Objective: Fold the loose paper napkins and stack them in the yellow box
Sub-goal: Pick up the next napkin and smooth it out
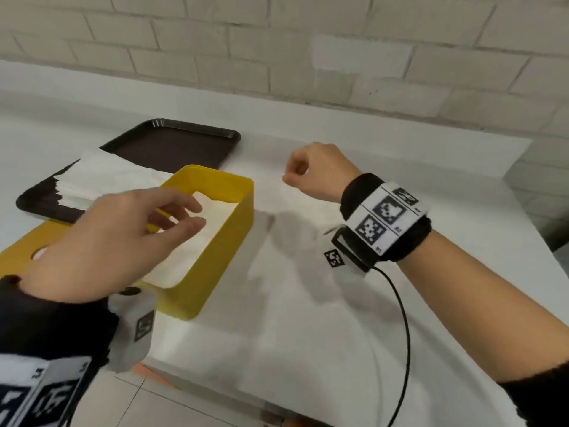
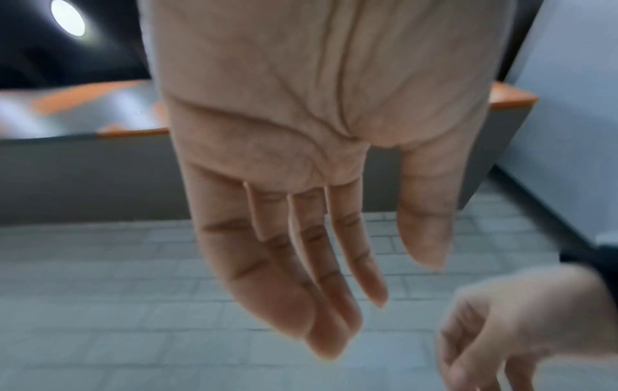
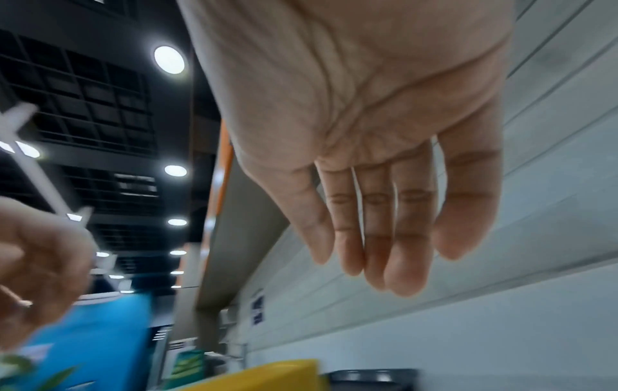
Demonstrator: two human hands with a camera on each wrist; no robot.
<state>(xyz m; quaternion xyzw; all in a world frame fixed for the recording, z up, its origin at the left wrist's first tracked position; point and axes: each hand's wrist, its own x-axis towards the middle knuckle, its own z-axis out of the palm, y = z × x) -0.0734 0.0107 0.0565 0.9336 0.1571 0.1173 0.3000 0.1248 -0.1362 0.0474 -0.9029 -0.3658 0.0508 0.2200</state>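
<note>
The yellow box [image 1: 228, 229] stands open on the white table, with folded white napkins [image 1: 197, 241] lying flat inside. My left hand [image 1: 191, 215] hovers over the box with relaxed, spread fingers and holds nothing; the left wrist view shows its empty palm [image 2: 401, 280]. A stack of loose napkins [image 1: 107, 177] rests on the dark tray [image 1: 172, 146] behind the box. My right hand [image 1: 292, 177] hangs to the right of the box with loosely bent fingers and an empty palm [image 3: 384, 264]. A pale sheet [image 1: 308, 272] seems to lie flat on the table below it.
A yellow lid [image 1: 18, 257] with a hole lies under my left wrist. A black cable [image 1: 406, 318] runs from the right wristband toward the table's near edge. A white brick wall [image 1: 308, 41] backs the table. The yellow box edge [image 3: 284, 375] shows low in the right wrist view.
</note>
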